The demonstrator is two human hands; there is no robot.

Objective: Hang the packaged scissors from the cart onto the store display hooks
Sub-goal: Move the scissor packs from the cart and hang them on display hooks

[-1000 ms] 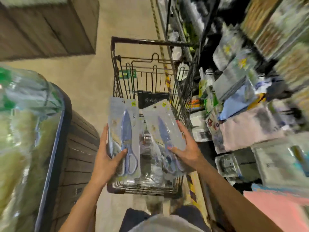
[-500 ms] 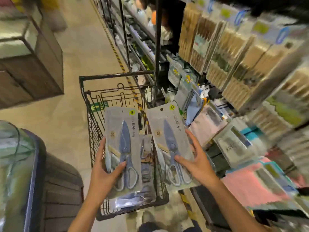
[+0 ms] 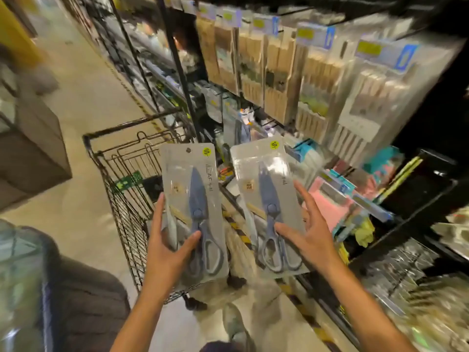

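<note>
Both packs now lifted clear of the cart [image 3: 119,158] and swung twd the shelving vs 1 s ago, when they were over the basket. L hand [image 3: 170,247] grip: thumb across left scissors pack [image 3: 194,199], fingers behind. R hand [image 3: 309,237] grip: thumb on right scissors pack [image 3: 266,199], fingers spread at its edge. Display hooks [image 3: 253,115] ahead, blurred; so pickup looks done, hanging is next

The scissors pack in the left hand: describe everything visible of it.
The left pack is a tall grey card under clear plastic, holding blue-grey scissors with points up and pale handle loops at the bottom. A round yellow sticker and a small hang hole sit near its top, with blurred lettering down the right side. It is held upright above the cart. The left hand grips its lower left, thumb across the front.
</note>
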